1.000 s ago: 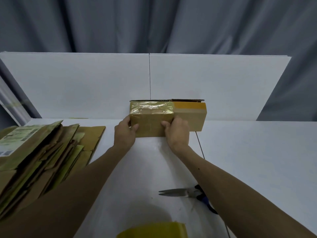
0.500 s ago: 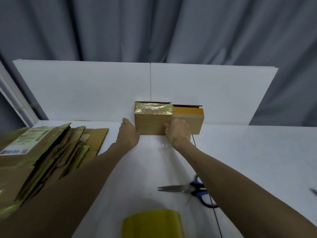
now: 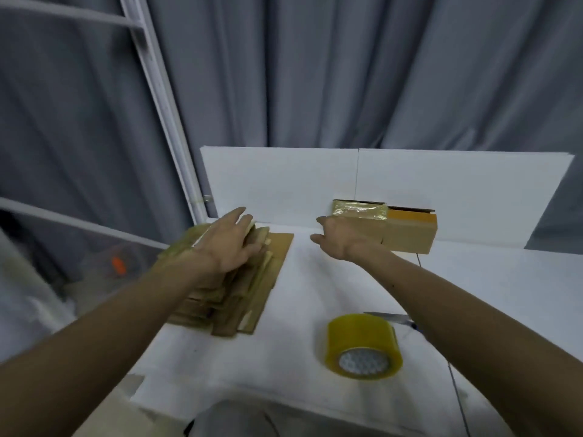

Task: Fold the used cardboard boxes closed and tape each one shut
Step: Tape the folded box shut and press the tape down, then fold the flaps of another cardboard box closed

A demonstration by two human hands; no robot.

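Two closed cardboard boxes stand side by side against the white back board: a taped box (image 3: 359, 216) with shiny tape on top, and a plain box (image 3: 410, 233) to its right. A stack of flattened cardboard boxes (image 3: 239, 285) lies at the left of the table. My left hand (image 3: 230, 244) lies flat on top of that stack, fingers spread. My right hand (image 3: 337, 241) hovers open just left of the taped box, holding nothing. A roll of yellowish tape (image 3: 362, 345) sits near the front.
Scissors (image 3: 394, 318) lie behind the tape roll, partly hidden by my right forearm. A white back board (image 3: 284, 184) closes off the rear of the white table (image 3: 315, 279). Left of the table stand a white metal frame (image 3: 170, 121) and grey curtains.
Both hands have let go of the taped box, which now stands at the back board. My left hand moved left onto the flat stack. The view swung to the left.
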